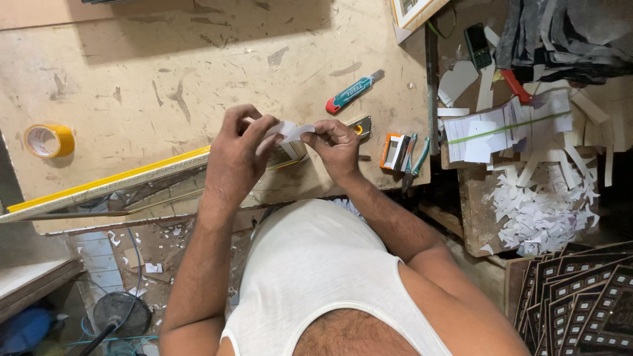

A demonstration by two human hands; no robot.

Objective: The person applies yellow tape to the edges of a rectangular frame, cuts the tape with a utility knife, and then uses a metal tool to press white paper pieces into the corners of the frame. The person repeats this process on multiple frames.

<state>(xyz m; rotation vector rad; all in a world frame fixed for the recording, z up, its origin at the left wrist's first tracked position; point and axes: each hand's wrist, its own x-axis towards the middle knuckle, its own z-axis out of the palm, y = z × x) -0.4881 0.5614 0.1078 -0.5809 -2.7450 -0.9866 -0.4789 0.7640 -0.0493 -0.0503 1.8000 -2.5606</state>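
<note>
Both hands meet over the front edge of a worn wooden workbench [198, 72]. My left hand [237, 148] and my right hand [336, 145] pinch a small white paper piece [290, 130] between their fingertips. Just beneath the hands lies a long framed strip with a yellow edge [105, 186], running left along the bench's front. A small metal tool [361, 125] is partly hidden behind my right hand.
A red-and-green utility knife [353, 91] lies beyond the hands. A roll of yellow tape [49, 140] sits far left. A small orange box [394, 151] and pliers [414, 161] lie right. Paper stacks [508, 125], white scraps [541, 204] and dark frames [580, 303] fill the right.
</note>
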